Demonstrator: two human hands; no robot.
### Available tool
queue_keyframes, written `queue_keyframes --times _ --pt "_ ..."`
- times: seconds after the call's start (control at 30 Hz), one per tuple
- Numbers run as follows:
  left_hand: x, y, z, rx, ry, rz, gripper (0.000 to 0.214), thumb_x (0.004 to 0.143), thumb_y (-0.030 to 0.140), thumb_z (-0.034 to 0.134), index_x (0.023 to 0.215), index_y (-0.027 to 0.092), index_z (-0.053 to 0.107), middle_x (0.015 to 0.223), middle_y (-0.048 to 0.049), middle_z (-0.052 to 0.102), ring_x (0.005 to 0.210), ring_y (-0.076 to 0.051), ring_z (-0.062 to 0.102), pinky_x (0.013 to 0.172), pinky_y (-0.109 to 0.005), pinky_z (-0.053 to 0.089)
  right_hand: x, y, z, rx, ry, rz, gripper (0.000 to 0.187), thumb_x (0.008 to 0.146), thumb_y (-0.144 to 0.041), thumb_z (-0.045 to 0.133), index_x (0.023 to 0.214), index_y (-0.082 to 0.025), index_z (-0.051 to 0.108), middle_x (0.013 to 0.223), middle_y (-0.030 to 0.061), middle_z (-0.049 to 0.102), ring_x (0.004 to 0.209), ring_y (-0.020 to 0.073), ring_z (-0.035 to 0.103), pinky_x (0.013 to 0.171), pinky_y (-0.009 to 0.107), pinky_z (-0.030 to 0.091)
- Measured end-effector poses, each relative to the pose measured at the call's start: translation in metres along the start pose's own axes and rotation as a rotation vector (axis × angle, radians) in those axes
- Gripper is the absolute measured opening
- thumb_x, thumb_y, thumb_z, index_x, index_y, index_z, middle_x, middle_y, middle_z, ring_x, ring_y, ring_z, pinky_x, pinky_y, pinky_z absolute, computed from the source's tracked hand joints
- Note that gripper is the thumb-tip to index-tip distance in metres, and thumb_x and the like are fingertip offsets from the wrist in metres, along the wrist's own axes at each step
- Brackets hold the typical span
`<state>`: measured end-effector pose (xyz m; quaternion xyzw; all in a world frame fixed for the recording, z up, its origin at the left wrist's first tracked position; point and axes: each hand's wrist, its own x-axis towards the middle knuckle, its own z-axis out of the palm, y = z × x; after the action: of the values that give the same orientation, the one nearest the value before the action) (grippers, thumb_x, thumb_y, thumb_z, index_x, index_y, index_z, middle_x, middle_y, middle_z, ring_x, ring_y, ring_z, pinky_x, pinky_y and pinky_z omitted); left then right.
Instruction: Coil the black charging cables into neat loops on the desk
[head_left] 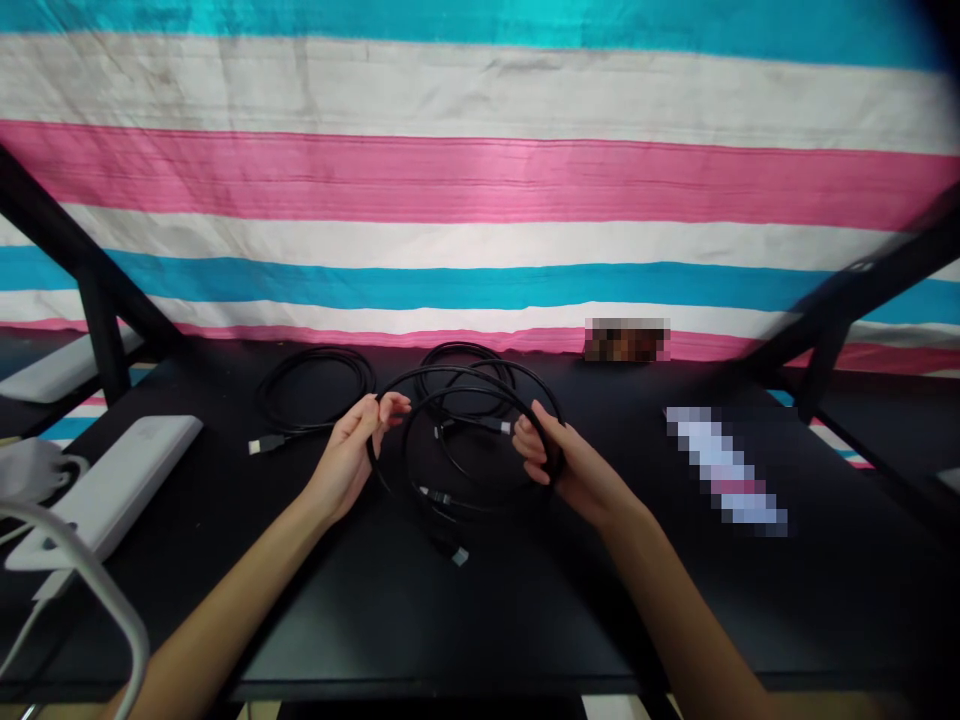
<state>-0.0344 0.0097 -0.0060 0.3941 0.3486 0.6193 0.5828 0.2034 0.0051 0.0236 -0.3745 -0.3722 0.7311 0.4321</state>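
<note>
A black USB cable (pixel 457 370) hangs in loose loops between my two hands, above the middle of the table. My left hand (pixel 358 440) pinches the left side of the loops between thumb and fingers, the other fingers curled. On the right side, my right hand (pixel 562 455) is closed around the gathered strands. One cable plug (pixel 459 554) dangles low at the front, and another plug (pixel 435 496) shows inside the loops. Behind the held loops lies a second coiled black cable (pixel 469 347), partly overlapped by them, with its light-tipped plug (pixel 502 427) near my right fingers.
Another coiled black cable (pixel 260 395) with a USB plug (pixel 267 444) lies left on the black table (pixel 420 640). A long white box (pixel 142 465), a white plug (pixel 34 470) and a thick white cord (pixel 112 570) occupy the left. Black frame bars (pixel 105 330) and striped cloth (pixel 480 180) stand behind.
</note>
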Motion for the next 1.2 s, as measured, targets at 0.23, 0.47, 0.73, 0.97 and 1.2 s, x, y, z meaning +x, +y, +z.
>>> queue_keyframes --times 0.23,0.47,0.73,0.97,1.2 --pt "-0.003 0.002 0.004 0.058 -0.049 -0.009 0.026 0.083 0.04 0.058 0.073 0.016 0.06 0.11 -0.0078 0.064 0.115 -0.021 0.051 0.102 -0.032 0.034 -0.002 0.003 0.0 -0.008 -0.064 -0.004 0.031 0.084 -0.049 0.055 0.081 -0.018 0.054 0.059 -0.0076 0.031 0.044 0.0042 0.021 0.032 0.01 0.019" --pt "-0.014 -0.014 0.012 0.274 -0.145 -0.065 0.058 0.073 0.026 0.071 0.121 0.027 0.04 0.125 -0.007 0.055 0.12 -0.021 0.05 0.107 -0.039 0.03 -0.006 0.008 0.01 0.021 -0.202 0.049 0.035 0.082 -0.047 0.059 0.068 -0.017 0.047 0.058 -0.0079 0.037 0.037 0.001 0.018 0.027 0.009 0.017" --pt "-0.013 -0.018 0.011 0.452 -0.133 -0.006 0.068 0.072 0.024 0.069 0.131 0.025 0.035 0.124 -0.009 0.052 0.123 -0.022 0.046 0.106 -0.04 0.031 0.001 0.02 -0.001 0.311 -0.439 0.227 0.04 0.077 -0.047 0.064 0.065 -0.02 0.038 0.045 -0.014 0.034 0.025 -0.0012 0.006 0.019 0.008 0.01" --pt "-0.013 -0.004 0.013 0.443 -0.17 -0.221 0.04 0.082 0.041 0.057 0.115 0.02 0.05 0.061 0.004 0.059 0.04 -0.01 0.056 0.04 -0.019 0.043 0.004 0.024 0.002 0.22 -0.373 0.253 0.04 0.085 -0.058 0.047 0.071 -0.02 0.044 0.041 -0.0142 0.033 0.022 -0.0006 0.008 0.019 0.008 0.012" --pt "-0.013 0.001 0.011 0.48 -0.201 -0.489 0.029 0.083 0.046 0.053 0.09 0.018 0.057 0.037 0.0112 0.035 0.023 -0.002 0.016 0.025 -0.013 0.01 0.004 0.019 0.008 -0.235 -0.065 -0.048 0.054 0.084 -0.054 0.049 0.125 -0.02 0.048 0.074 -0.0018 0.056 0.037 0.0049 0.044 0.031 0.02 0.048"
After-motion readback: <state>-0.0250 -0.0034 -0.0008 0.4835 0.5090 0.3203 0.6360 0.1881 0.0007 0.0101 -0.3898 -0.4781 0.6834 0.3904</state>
